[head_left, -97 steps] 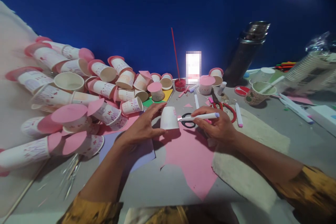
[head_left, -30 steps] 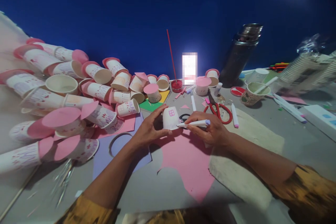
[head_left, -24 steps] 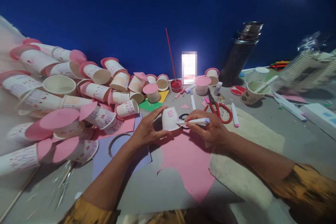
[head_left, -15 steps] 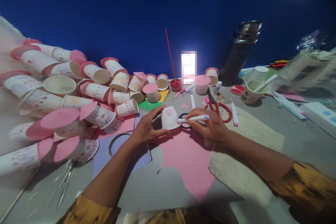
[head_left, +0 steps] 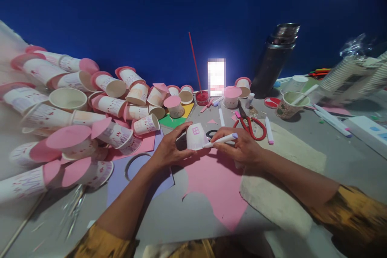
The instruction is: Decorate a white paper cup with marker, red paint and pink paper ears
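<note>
Upside down in my left hand (head_left: 171, 145) is a white paper cup (head_left: 196, 139), gripped between thumb and fingers. A small pink window is drawn on its side. My right hand (head_left: 238, 143) pinches a white marker (head_left: 224, 138) with a pale purple end. The marker's tip meets the lower right of the cup, near the rim. Beneath both hands lies a cut sheet of pink paper (head_left: 216, 185). Just behind my right hand are red-handled scissors (head_left: 256, 128), and a dark-handled pair shows partly beside the cup.
Many decorated cups with pink paper discs (head_left: 69, 136) crowd the left side. A roll of tape (head_left: 130, 165) rests on purple paper. Behind stand a red paint jar (head_left: 202, 97) and a dark flask (head_left: 276, 60). Stacked cups (head_left: 341, 76) and a patterned cup (head_left: 286, 109) are at right.
The marker's tip has moved slightly left and down along the cup's lower edge, with the marker tilting more. My left hand keeps its hold on the cup.
</note>
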A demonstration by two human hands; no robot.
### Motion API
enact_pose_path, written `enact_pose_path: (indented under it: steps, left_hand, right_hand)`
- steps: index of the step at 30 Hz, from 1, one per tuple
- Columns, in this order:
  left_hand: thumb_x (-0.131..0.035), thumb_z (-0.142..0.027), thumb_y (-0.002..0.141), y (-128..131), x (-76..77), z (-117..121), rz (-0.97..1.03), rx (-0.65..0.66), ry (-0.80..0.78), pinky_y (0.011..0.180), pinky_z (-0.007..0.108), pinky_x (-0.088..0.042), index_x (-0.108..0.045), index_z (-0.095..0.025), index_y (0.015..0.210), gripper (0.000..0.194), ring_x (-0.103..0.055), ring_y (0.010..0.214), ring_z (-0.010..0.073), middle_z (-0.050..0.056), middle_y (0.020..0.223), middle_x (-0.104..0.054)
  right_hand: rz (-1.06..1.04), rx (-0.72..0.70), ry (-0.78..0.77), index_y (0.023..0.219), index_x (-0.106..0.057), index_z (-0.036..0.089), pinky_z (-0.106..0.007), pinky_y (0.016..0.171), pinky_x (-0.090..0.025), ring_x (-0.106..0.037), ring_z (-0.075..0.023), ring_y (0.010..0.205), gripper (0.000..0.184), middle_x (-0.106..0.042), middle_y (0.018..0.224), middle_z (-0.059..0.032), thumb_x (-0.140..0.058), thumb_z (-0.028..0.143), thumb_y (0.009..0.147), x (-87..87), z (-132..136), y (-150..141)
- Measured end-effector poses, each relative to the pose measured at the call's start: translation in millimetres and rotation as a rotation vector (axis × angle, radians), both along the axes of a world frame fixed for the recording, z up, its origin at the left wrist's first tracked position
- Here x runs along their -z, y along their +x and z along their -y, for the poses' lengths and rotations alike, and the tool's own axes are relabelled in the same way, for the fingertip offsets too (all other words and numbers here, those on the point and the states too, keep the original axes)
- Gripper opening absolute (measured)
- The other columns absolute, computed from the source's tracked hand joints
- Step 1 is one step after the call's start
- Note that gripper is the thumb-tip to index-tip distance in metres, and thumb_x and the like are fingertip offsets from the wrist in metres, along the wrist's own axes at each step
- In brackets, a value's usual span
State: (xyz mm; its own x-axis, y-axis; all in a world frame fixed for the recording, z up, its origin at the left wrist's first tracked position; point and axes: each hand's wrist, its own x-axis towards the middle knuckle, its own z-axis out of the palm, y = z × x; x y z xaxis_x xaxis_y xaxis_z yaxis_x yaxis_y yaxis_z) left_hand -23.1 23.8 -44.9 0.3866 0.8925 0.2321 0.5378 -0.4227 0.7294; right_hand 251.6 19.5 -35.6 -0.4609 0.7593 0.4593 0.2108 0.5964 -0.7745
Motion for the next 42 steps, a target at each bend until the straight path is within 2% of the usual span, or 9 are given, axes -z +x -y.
enact_pose_path:
  steps: [5, 13, 18, 23, 26, 30, 33, 36, 42]
  left_hand:
    - [-0.085, -0.024, 0.071, 0.3, 1.7, 0.2, -0.022, -0.013, 0.03, 0.12, 0.055, -0.044, -0.053, -0.021, 0.148, 0.083, -0.059, 0.139, 0.0373, 0.015, 0.148, -0.063]
    - [-0.082, -0.023, 0.076, 2.3, 4.2, 2.7, -0.065, 0.038, 0.218, 0.117, 0.051, -0.049, -0.052, -0.019, 0.148, 0.078, -0.063, 0.135, 0.0331, 0.016, 0.147, -0.065]
    - [-0.084, -0.027, 0.077, 1.4, 5.4, 3.4, -0.093, 0.052, 0.259, 0.117, 0.051, -0.049, -0.05, -0.021, 0.15, 0.081, -0.062, 0.137, 0.0345, 0.016, 0.149, -0.064]
    - [-0.084, -0.028, 0.077, 3.7, 4.6, 6.0, -0.099, 0.052, 0.259, 0.117, 0.052, -0.049, -0.051, -0.021, 0.151, 0.081, -0.061, 0.138, 0.0353, 0.015, 0.149, -0.064]
    - [-0.083, -0.027, 0.077, 5.8, 3.8, 6.6, -0.08, 0.05, 0.246, 0.118, 0.052, -0.048, -0.052, -0.022, 0.15, 0.079, -0.061, 0.137, 0.0351, 0.015, 0.148, -0.064]
    - [-0.087, -0.025, 0.072, 7.7, 4.8, 4.5, 0.071, 0.011, 0.193, 0.122, 0.055, -0.043, -0.059, -0.024, 0.144, 0.077, -0.056, 0.141, 0.0356, 0.014, 0.148, -0.061]
    - [-0.091, -0.026, 0.07, 7.7, 7.5, 3.0, 0.298, -0.017, 0.062, 0.121, 0.056, -0.044, -0.063, -0.025, 0.14, 0.076, -0.055, 0.142, 0.0361, 0.013, 0.147, -0.058]
    - [-0.092, -0.031, 0.07, 7.6, 9.5, 3.4, 0.493, -0.036, -0.101, 0.119, 0.058, -0.045, -0.061, -0.025, 0.143, 0.079, -0.057, 0.139, 0.0375, 0.014, 0.149, -0.058]
    - [-0.093, -0.031, 0.07, 10.4, 9.6, 4.8, 0.639, -0.013, -0.2, 0.123, 0.06, -0.04, -0.058, -0.028, 0.146, 0.083, -0.05, 0.147, 0.0396, 0.014, 0.158, -0.053]
  right_hand:
    - [-0.039, 0.082, 0.019, 0.094, -0.075, 0.019, -0.028, 0.061, -0.05, -0.068, -0.0172, 0.069, 0.014, -0.075, 0.081, -0.0045, -0.066, 0.03, 0.096, 2.7, -1.7, 3.7]
    - [-0.033, 0.006, 0.267, 0.101, -0.072, 0.019, -0.029, 0.072, -0.055, -0.072, -0.0179, 0.08, 0.01, -0.078, 0.092, -0.0075, -0.065, 0.025, 0.099, 2.1, 4.4, -2.7]
    - [0.017, 0.037, 0.191, 0.096, -0.073, 0.018, -0.025, 0.062, -0.05, -0.069, -0.0147, 0.068, 0.009, -0.076, 0.083, -0.004, -0.066, 0.024, 0.098, 0.4, 4.6, -0.9]
    - [-0.054, 0.023, 0.233, 0.097, -0.073, 0.018, -0.027, 0.069, -0.053, -0.071, -0.0162, 0.076, 0.011, -0.078, 0.089, -0.0066, -0.065, 0.024, 0.097, -0.2, 5.6, -3.2]
    - [0.011, 0.013, 0.129, 0.092, -0.074, 0.019, -0.027, 0.063, -0.05, -0.067, -0.0151, 0.067, 0.011, -0.076, 0.081, -0.0037, -0.066, 0.025, 0.095, -1.9, 7.5, -3.7]
    - [-0.111, 0.16, -0.028, 0.09, -0.073, 0.021, -0.029, 0.064, -0.053, -0.067, -0.0163, 0.068, 0.009, -0.075, 0.08, -0.0021, -0.067, 0.028, 0.093, -5.7, 6.1, -0.7]
    - [-0.217, 0.261, -0.016, 0.096, -0.073, 0.024, -0.033, 0.072, -0.057, -0.072, -0.0197, 0.08, 0.01, -0.077, 0.091, -0.0042, -0.067, 0.031, 0.095, -6.6, 2.6, 2.5]
    - [-0.209, 0.301, -0.018, 0.104, -0.073, 0.025, -0.035, 0.073, -0.059, -0.071, -0.0192, 0.077, 0.013, -0.076, 0.092, -0.004, -0.065, 0.033, 0.097, -5.2, -0.1, 5.1]
    - [-0.119, 0.335, 0.094, 0.109, -0.072, 0.026, -0.042, 0.091, -0.06, -0.075, -0.0238, 0.095, 0.015, -0.078, 0.104, -0.0062, -0.062, 0.032, 0.099, -0.4, -7.0, 8.2]
